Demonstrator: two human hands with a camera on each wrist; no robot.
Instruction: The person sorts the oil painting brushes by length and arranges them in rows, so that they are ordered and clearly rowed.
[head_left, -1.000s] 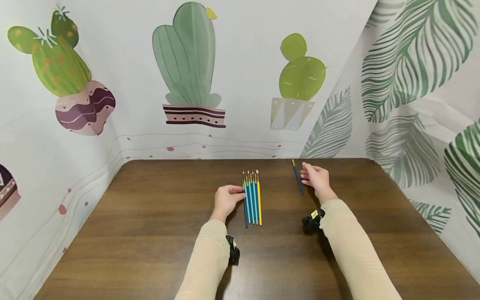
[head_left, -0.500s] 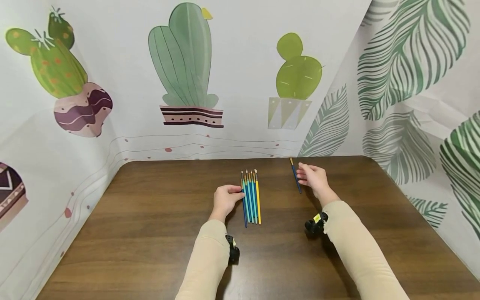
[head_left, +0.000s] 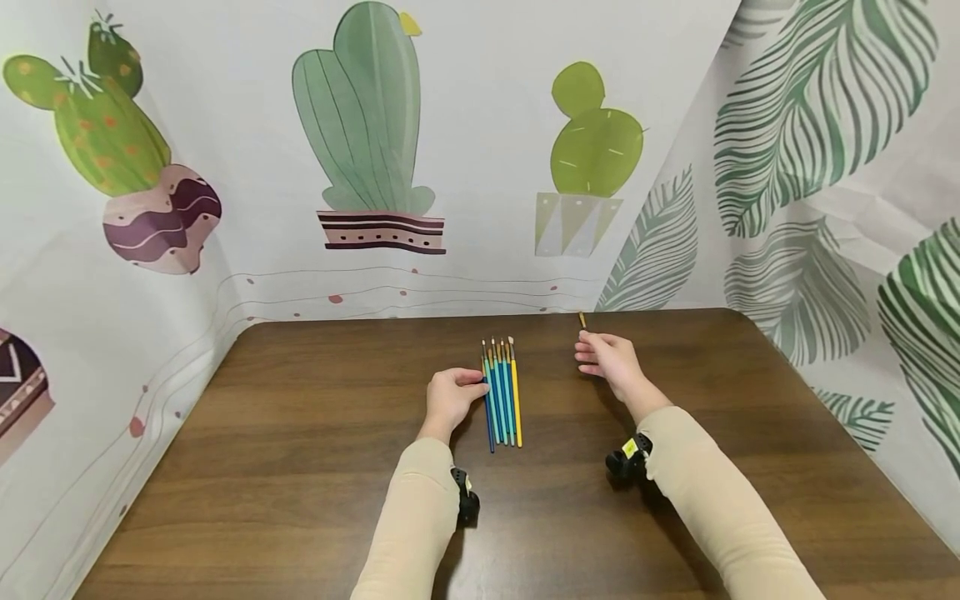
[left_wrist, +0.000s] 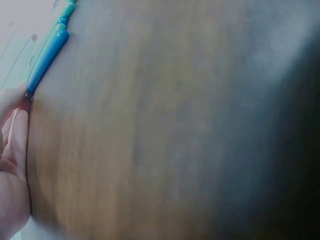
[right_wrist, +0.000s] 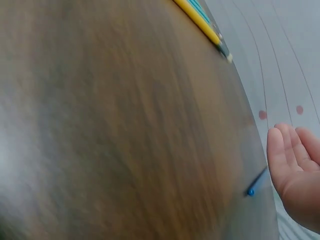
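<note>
A row of several paintbrushes [head_left: 502, 400] lies side by side on the brown table, bristles away from me. Most handles are blue or turquoise, and a yellow-handled paintbrush [head_left: 516, 400] forms the right end. At the left end, my left hand [head_left: 448, 400] pinches the dark blue paintbrush [left_wrist: 47, 60] between thumb and index finger, near its ferrule. Farther right, a separate blue paintbrush [right_wrist: 251, 191] lies by the far edge. My right hand [head_left: 611, 362] is over it, fingers loosely extended and hiding most of the handle; its bristle end shows beyond the fingertips.
The wooden table [head_left: 300, 467] ends at a wall hanging [head_left: 480, 167] printed with cacti and leaves. Black wrist cameras [head_left: 628, 461] sit on both sleeves, low over the tabletop.
My right hand has moved left, from beside the separate blue paintbrush to over its handle. The left hand stays at the left end of the row.
</note>
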